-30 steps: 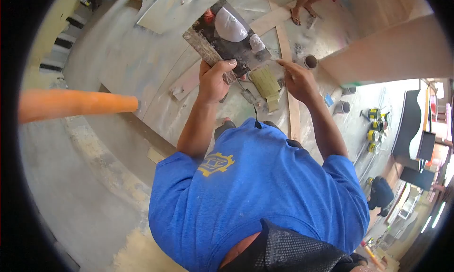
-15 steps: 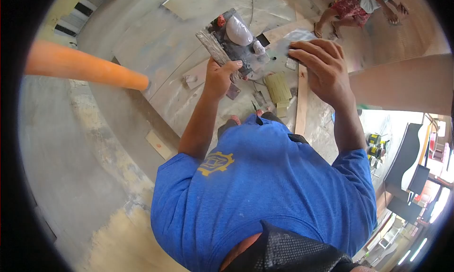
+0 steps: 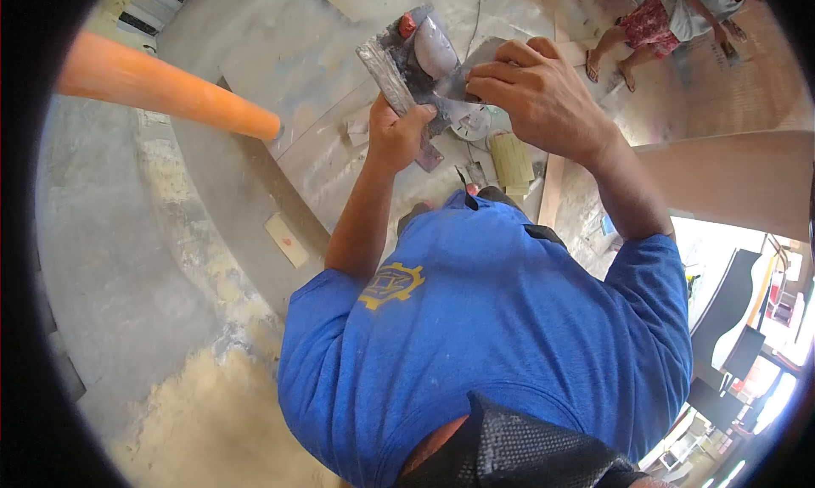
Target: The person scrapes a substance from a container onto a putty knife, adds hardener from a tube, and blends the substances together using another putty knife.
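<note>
Left hand (image 3: 397, 140) grips board (image 3: 413, 70) edge, right hand (image 3: 543, 102) blade (image 3: 485, 53) (narrow gap between).

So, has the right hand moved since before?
Yes. Compared with the greenish block, the right hand has shifted left and farther up the picture.

The left hand (image 3: 397, 140) grips a dark board (image 3: 396, 41) by the wooden strip (image 3: 384, 74) along one edge. A whitish mound (image 3: 435, 50) sits on it, a red lump (image 3: 407, 25) near one corner. At the opposite edge, the right hand (image 3: 543, 99) pinches a thin, flat scraper (image 3: 482, 53).
</note>
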